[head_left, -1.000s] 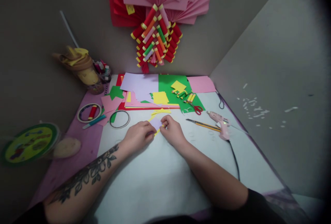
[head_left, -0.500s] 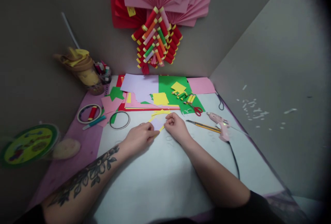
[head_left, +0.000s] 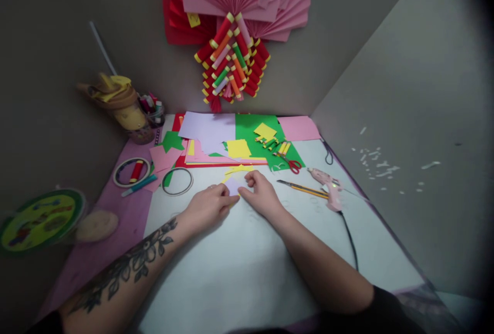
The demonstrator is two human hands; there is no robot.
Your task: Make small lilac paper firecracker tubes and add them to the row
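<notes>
Since the earlier frame, the right hand [head_left: 264, 194] has extended its thumb to the near right edge of the small lavender paper [head_left: 233, 186]; the left hand [head_left: 210, 206] has held its position. Left hand: partly closed, fingertips at the near edge of the lavender paper; whether they pinch or only press it cannot be determined. Right hand: thumb and forefinger parted, remaining fingers curled, no object visible in its grasp. Workpiece location: between the hands, on the white surface [head_left: 216, 272]. Work state: the lavender paper appears flat and unrolled, with yellow visible along its edges; attachment of the yellow cannot be verified. Completed rolls [head_left: 284, 148] lie on the green sheet [head_left: 247, 125]; loose yellow strips [head_left: 239, 169] lie just beyond the lavender paper. The glue gun [head_left: 334, 197] is unheld.
</notes>
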